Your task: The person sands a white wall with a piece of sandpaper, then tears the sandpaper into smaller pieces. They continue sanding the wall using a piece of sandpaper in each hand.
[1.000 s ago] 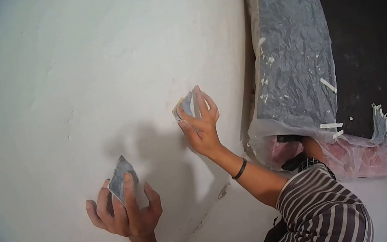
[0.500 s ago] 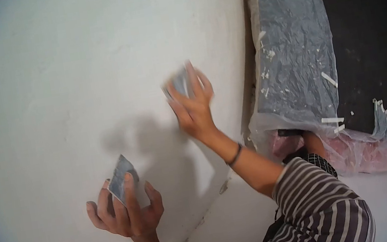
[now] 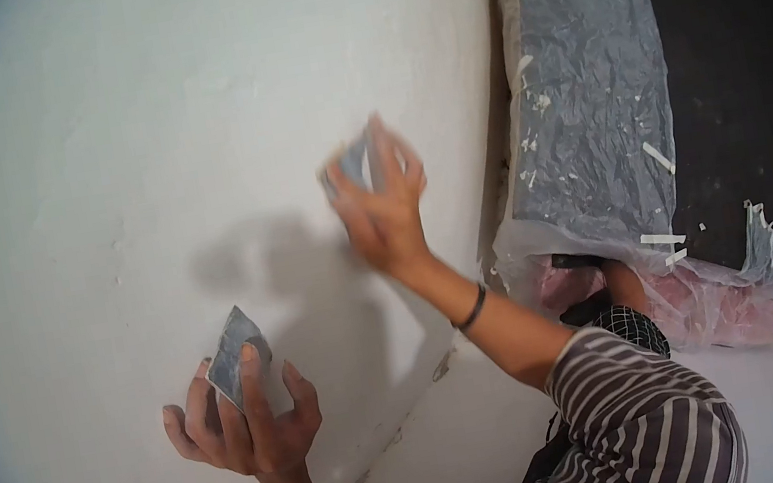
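My left hand [image 3: 262, 428] is closed on a grey piece of sandpaper [image 3: 237, 344], whose pointed corner sticks up past the fingers. It is at the lower left, in front of a white wall [image 3: 117, 132]. Farther up and to the right, my right hand [image 3: 389, 226] holds a second grey sandpaper piece [image 3: 353, 163] flat to the wall, its fingers spread across the sheet and slightly blurred. Both hands cast shadows on the wall between them.
A bulky piece covered in grey plastic sheeting [image 3: 585, 89] and a dark cover [image 3: 734, 75] stands at right, with white tape strips and flakes on it. Below are pink wrapped bundles [image 3: 741, 312]. A cracked joint [image 3: 388, 443] runs along the wall's foot.
My right hand and its sandpaper have shifted slightly up and left on the wall. My left hand sits a little farther left, still holding its piece.
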Available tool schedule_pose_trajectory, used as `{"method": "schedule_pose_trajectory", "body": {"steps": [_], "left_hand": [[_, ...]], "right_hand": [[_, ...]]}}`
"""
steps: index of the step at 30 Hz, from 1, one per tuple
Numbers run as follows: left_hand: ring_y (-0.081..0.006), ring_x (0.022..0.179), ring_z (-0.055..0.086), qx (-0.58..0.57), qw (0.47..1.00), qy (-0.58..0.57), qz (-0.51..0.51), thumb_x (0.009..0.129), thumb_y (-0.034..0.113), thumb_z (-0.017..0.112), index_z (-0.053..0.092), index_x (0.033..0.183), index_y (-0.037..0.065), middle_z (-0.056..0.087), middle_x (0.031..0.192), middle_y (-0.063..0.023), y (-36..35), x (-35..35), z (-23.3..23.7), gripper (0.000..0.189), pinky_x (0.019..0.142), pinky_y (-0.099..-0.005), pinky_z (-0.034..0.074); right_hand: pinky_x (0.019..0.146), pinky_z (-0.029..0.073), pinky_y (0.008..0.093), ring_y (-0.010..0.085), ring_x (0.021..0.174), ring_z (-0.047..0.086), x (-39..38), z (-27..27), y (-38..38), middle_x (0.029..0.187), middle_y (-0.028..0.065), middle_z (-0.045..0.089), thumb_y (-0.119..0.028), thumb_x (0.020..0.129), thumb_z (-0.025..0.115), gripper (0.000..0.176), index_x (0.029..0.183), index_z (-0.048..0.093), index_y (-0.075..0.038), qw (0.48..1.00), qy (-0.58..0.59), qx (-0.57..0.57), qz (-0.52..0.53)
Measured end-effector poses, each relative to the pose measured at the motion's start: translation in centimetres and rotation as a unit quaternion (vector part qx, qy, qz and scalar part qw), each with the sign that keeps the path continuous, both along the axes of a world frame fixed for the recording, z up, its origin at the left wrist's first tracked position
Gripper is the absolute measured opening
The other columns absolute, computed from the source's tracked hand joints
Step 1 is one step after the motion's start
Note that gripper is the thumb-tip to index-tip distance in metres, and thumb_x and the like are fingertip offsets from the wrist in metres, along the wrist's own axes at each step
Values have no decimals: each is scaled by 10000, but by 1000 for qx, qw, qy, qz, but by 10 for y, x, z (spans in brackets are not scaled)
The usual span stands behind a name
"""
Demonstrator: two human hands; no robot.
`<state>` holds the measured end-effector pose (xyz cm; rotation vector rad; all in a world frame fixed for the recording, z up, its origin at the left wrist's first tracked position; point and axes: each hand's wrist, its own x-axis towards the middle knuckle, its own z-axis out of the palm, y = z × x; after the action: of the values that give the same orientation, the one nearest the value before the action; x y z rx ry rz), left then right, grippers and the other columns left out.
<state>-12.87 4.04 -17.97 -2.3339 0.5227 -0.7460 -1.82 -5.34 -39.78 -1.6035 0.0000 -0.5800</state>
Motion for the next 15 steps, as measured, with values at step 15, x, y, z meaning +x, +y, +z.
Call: {"method": "schedule_pose_trajectory", "body": {"steps": [15], "left_hand": [[-279,1035,670,-11,1000,7,3,747,259,711,770,1051,162,627,912,-10,-2,2,1,325,1104,-566,333]], "right_hand": [[1145,206,573,488,1412,309,-48,-32,8,1587,260,393,-165,882,754,298,1177,764,-203,998,23,-42,48]]}}
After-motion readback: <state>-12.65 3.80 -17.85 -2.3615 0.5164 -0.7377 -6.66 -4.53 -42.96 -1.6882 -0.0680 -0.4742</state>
